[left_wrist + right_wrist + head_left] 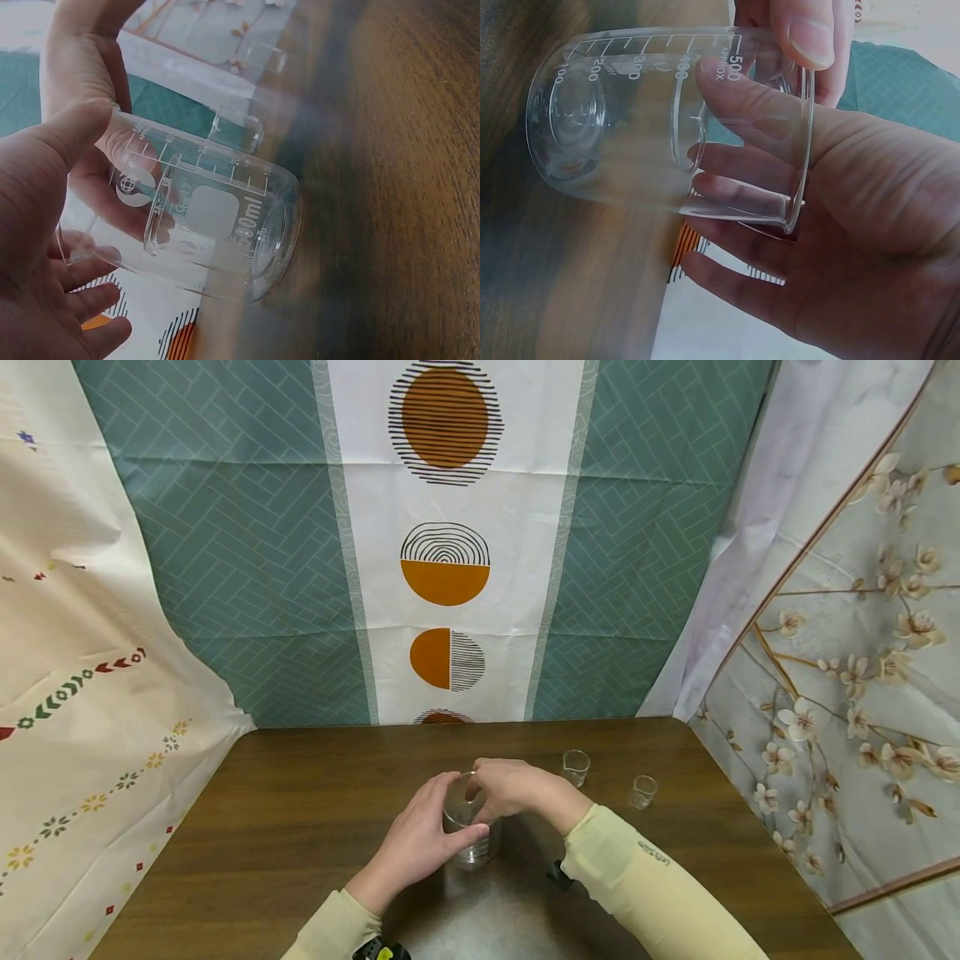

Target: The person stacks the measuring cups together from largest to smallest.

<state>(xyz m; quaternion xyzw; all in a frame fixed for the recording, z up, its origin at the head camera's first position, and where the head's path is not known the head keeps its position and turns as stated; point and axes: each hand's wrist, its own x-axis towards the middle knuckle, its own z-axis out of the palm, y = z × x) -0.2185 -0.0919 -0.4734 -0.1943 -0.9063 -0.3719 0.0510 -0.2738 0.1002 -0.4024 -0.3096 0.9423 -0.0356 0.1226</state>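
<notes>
A large clear glass beaker (pixel 467 810) with white graduations stands on the table, mouth upward. My left hand (pixel 422 833) holds it near the rim, thumb on the near side and fingers around the far side. Through the mouth reaches my right hand (pixel 517 789), thumb and fingertips inside the glass. There they pinch the rim of a smaller beaker (pixel 676 135), which sits within the large one. In the right wrist view the left thumb (pixel 810 41) lies over the large rim. One right finger stays outside the large beaker's wall.
Two small glass beakers stand to the right on the brown wooden table (pixel 300 827): one beaker (pixel 576 767) behind my right wrist, the other beaker (pixel 643 792) farther right. Patterned cloths hang behind the table and at both sides, including a green and white curtain (pixel 247 568).
</notes>
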